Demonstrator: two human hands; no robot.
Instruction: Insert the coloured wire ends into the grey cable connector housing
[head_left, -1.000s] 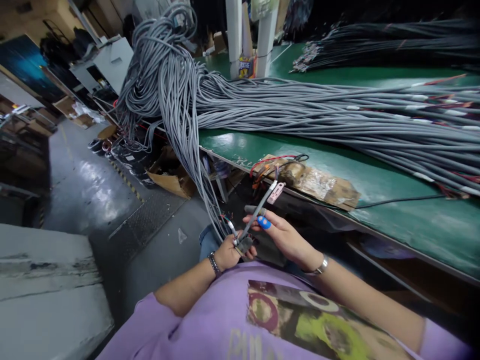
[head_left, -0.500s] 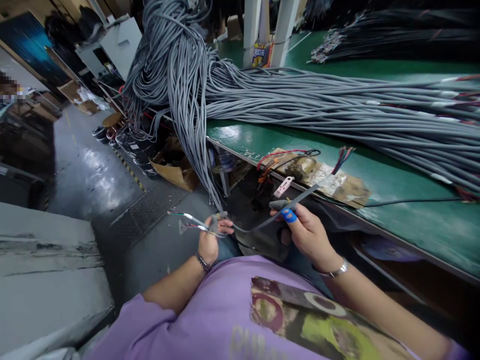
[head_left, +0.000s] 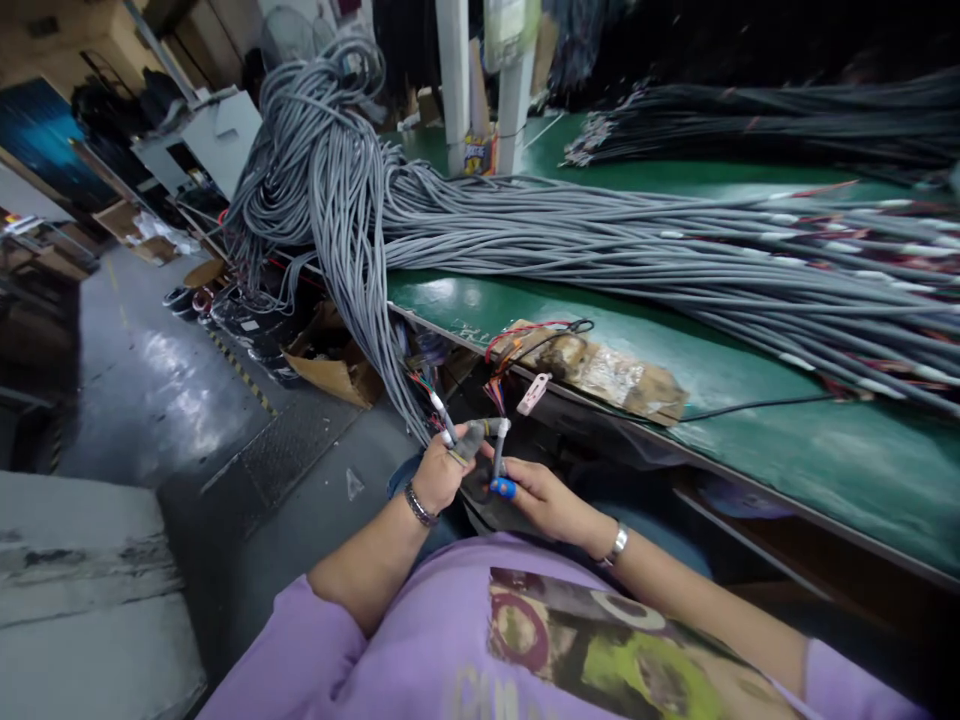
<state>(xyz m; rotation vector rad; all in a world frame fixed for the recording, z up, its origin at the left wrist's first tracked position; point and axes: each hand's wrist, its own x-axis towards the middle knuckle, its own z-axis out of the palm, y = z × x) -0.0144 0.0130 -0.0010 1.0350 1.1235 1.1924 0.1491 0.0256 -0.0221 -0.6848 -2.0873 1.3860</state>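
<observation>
My left hand [head_left: 439,476] is closed around grey cable ends [head_left: 444,415] that show white bands and coloured wires. Grey covers sit on its fingertips, and one finger reaches across to the white band [head_left: 503,428] on another grey cable. That cable [head_left: 498,458] stands nearly upright, its coloured wires [head_left: 495,396] fanned out on top. Lower down, my right hand [head_left: 546,498] pinches it, with blue tape around the thumb. Where the held cables run below the hands is hidden. Behind them a pink-white tag [head_left: 534,394] hangs at the bench edge.
The green bench [head_left: 442,292] carries a long bundle of grey cables [head_left: 525,232], which droops over its left end. A taped cardboard piece [head_left: 600,368] lies at the front edge with loose wires. Dark cables [head_left: 750,125] lie farther back. An open cardboard box [head_left: 337,378] stands on the floor.
My right hand has come left and down towards my left hand, bringing its cable end upright beside it. The ends in my left hand now point upward instead of left.
</observation>
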